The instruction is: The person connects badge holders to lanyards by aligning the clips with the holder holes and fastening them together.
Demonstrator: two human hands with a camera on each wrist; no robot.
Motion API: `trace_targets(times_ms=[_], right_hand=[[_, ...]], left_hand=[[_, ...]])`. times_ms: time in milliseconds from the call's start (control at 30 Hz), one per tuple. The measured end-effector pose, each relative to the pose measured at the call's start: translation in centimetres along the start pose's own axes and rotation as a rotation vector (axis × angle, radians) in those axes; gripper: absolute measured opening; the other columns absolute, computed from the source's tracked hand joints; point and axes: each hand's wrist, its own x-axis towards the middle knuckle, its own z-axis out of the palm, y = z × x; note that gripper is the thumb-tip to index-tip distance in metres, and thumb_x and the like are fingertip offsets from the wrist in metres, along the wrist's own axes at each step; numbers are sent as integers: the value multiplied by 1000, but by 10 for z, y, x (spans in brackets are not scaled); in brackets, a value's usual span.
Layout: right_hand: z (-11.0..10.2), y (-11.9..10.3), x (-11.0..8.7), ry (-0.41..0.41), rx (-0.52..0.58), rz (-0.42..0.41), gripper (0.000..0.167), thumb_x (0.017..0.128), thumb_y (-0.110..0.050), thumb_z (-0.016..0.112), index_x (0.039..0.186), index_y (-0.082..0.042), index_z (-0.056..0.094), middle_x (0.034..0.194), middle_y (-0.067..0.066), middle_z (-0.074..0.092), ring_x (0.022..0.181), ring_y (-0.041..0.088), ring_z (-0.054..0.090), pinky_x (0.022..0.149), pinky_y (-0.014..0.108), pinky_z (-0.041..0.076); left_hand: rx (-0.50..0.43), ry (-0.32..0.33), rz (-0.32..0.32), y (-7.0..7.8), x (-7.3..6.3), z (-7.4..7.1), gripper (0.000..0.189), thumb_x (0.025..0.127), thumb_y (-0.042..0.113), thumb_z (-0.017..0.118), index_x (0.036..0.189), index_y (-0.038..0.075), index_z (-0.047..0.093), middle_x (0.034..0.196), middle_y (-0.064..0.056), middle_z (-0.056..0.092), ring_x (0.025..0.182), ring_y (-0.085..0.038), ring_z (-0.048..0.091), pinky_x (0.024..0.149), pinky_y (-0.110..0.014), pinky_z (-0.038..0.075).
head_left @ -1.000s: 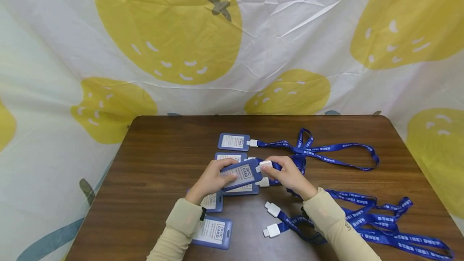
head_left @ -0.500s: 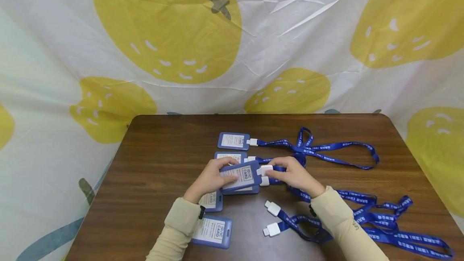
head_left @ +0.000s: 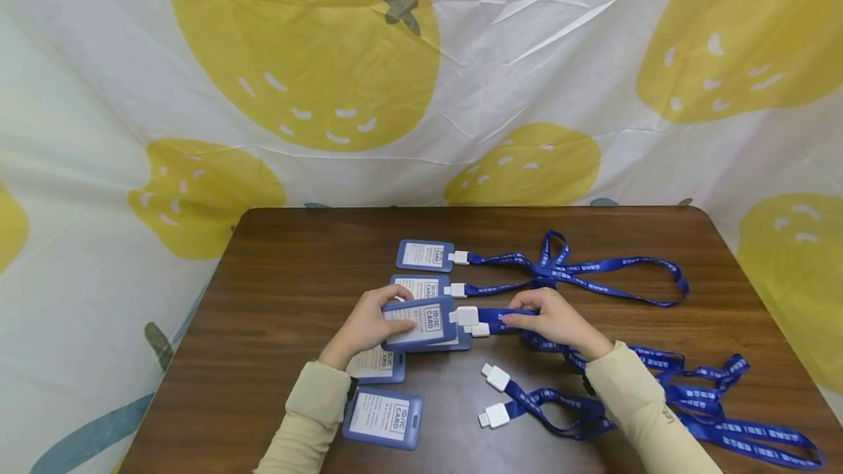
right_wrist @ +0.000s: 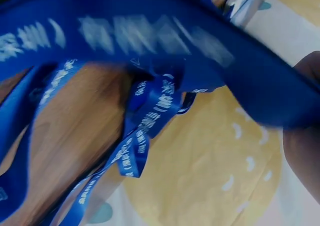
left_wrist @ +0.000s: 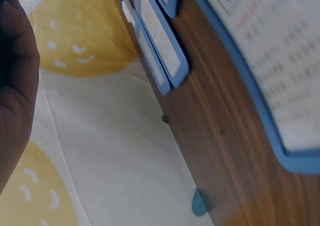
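Observation:
My left hand point(head_left: 369, 324) grips a blue ID card holder point(head_left: 421, 322) by its left end, thumb on the front and fingers behind. A white clip point(head_left: 467, 316) joins the holder's right end to a blue lanyard point(head_left: 499, 315). Just right of the clip, the thumb and fingers of my right hand point(head_left: 556, 322) pinch that lanyard's strap. The held holder is raised over another card holder point(head_left: 461, 341), partly covering it. In the right wrist view a blurred lanyard strap point(right_wrist: 150, 35) crosses close to the camera, and only an edge of the hand shows.
At the back lie two card holders point(head_left: 424, 256) with lanyards clipped on. Two more holders point(head_left: 382, 419) without lanyards are at the front left. Loose lanyards with white clips point(head_left: 494, 415) spread across the front right of the brown table point(head_left: 296, 254). A fruit-print cloth point(head_left: 329, 57) hangs behind.
My right hand has slid from the white clip rightward onto the strap, leaving the clip uncovered. My left hand and the holder have shifted slightly left.

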Motion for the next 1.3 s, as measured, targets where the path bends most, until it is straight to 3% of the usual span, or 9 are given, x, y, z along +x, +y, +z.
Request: trace_targets(times_ms=[200,367,500,667,867,1033,1133,1300], right_hand=[[-3,6,-3,-3,13,15,11,83,-20,66,77,-11,64,72,-3,57,62,15,46,56,24,40],[-12,9,-4,-27,2,60,13,82,-21,67,77,-9,64,59,-5,50,47,6,39,45,21,34],[-22,13,-1,-31,-57,92,14,79,-22,70,81,-9,65,59,-5,50,50,7,39,49,23,35],[-34,18,5,-33,-124,119,19,78,-23,71,86,-7,65,61,-2,48,54,10,38,50,25,33],[-43,28,11,-24,-153,182,21,77,-21,72,88,-5,64,57,-1,42,51,12,34,49,26,31],[-47,37,10,27,-111,257,28,79,-21,71,98,-2,63,78,7,52,68,18,44,58,29,37],[-47,41,7,73,-78,281,32,80,-18,69,104,2,61,91,11,55,79,21,48,65,31,41],[-47,45,3,112,-108,232,29,81,-11,68,103,6,59,82,8,57,73,19,52,63,31,44]], left_hand=[[-28,82,-95,-14,-5,-12,28,70,2,74,95,5,61,91,-7,63,77,-17,54,71,-31,43],[-86,168,-175,-33,-10,-27,30,68,-2,74,95,2,61,89,-11,62,75,-17,54,66,-28,43],[-110,230,-241,-48,-13,-42,32,70,-3,72,99,-1,59,93,-15,61,78,-20,54,69,-29,43],[-70,307,-331,-66,-15,-59,36,74,0,69,107,-3,56,104,-19,58,88,-24,52,74,-30,41],[-53,364,-395,-88,-15,-71,41,77,-2,65,115,-9,52,103,-24,57,85,-24,52,72,-26,40],[-85,368,-507,-93,-15,-73,41,85,3,56,121,-12,45,110,-28,52,88,-25,52,71,-23,42],[-81,371,-565,-92,-16,-74,44,87,7,54,124,-12,41,113,-31,50,95,-30,51,77,-31,43],[-4,408,-593,-93,-20,-74,44,85,10,56,121,-10,45,111,-31,51,101,-37,47,85,-44,38]])
